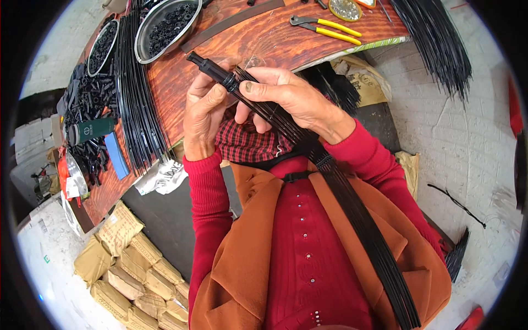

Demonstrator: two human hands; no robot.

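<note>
Fingers (258,88) of both hands closed around thin black rod bundle (352,214) (glossy, black-capped end (212,69)).

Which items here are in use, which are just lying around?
In use: left hand and right hand on a black fitting capping a bundle of black rods.

Lying about: yellow-handled pliers, metal bowl of black parts, loose rods, wrapped packets.

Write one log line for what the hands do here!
left hand: grips black plastic hub | right hand: holds black rib bundle | wooden table: pliers
</note>
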